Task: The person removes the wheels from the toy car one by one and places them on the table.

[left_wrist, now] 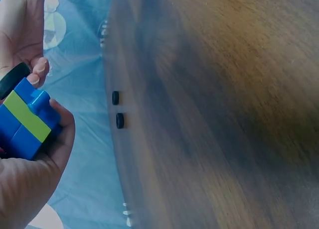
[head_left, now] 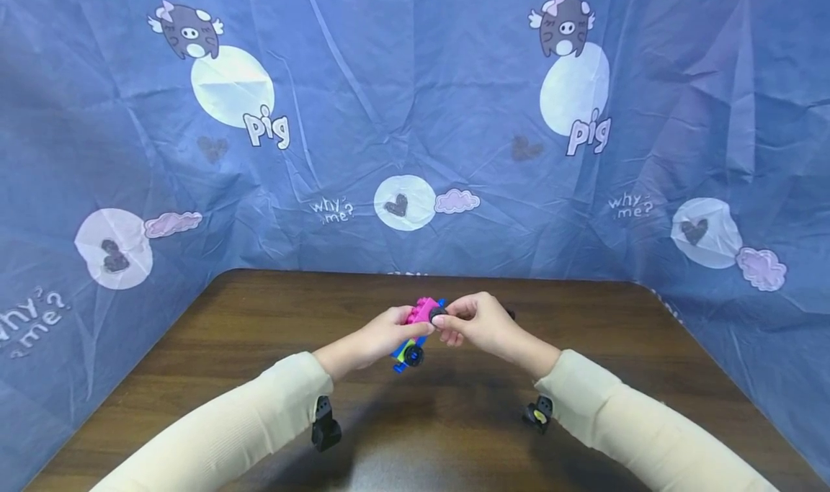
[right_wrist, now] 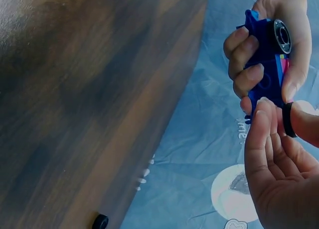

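Your cream sleeves [head_left: 240, 420] reached over the bench [head_left: 272, 312]; above it, toward its far edge, your left hand [head_left: 382, 332] gripped the toy car [right_wrist: 270, 78] while your right hand's [head_left: 486, 326] fingers pinched a black wheel [right_wrist: 288, 120] beside it. Pushing off-centre could have popped the wheel loose or split the blocks.

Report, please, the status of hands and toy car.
Left hand gripping block-built toy car. Right hand pinching black wheel at its end. Nothing visibly in the way.
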A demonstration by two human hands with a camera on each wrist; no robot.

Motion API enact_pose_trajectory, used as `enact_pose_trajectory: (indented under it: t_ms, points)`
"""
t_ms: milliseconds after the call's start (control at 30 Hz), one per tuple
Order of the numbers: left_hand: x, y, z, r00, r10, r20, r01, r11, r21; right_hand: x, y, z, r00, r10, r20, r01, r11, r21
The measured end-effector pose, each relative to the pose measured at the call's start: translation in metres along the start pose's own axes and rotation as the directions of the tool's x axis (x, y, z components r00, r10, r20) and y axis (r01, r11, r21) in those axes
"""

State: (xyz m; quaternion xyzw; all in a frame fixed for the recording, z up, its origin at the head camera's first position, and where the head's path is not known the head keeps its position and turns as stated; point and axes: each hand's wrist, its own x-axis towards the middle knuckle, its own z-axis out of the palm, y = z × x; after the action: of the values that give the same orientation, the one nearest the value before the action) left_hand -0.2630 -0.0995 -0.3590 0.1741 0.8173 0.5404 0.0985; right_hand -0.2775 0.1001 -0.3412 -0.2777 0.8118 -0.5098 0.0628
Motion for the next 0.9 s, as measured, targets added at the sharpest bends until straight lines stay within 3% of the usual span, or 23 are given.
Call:
enact_pose_trajectory:
  t_ms: [333,533,633,733,900]
  points:
    - [0.0008,-0.0010,-0.0003,0.998,0.022,-0.056,-0.020,0.999,0.028,0.0006,-0.0069,0.0005,0.999,-0.024,-0.039,0.022,0.998,-0.060]
    - [0.0007,-0.0019,0.0013,0.998,0.008,-0.055,-0.008,1.000,-0.008,-0.0006,-0.0065,0.0008,0.998,-0.044,-0.044,0.040,0.995,-0.095]
    - [0.0005,-0.0022,0.0009,0.999,-0.011,-0.035,0.010,0.999,-0.033,-0.0011,-0.0050,0.0001,0.999,-0.024,-0.024,0.023,0.998,-0.052]
    - [0.0020,-0.0018,-0.0010,1.000,-0.002,-0.030,0.001,1.000,-0.031,0.0000,-0.0050,-0.0013,0.999,0.025,-0.040,-0.022,0.997,0.071]
    - [0.0026,0.0002,-0.0038,0.999,-0.013,-0.045,0.011,0.999,-0.042,0.0027,-0.0078,-0.0030,0.991,0.080,-0.111,-0.048,0.964,0.261]
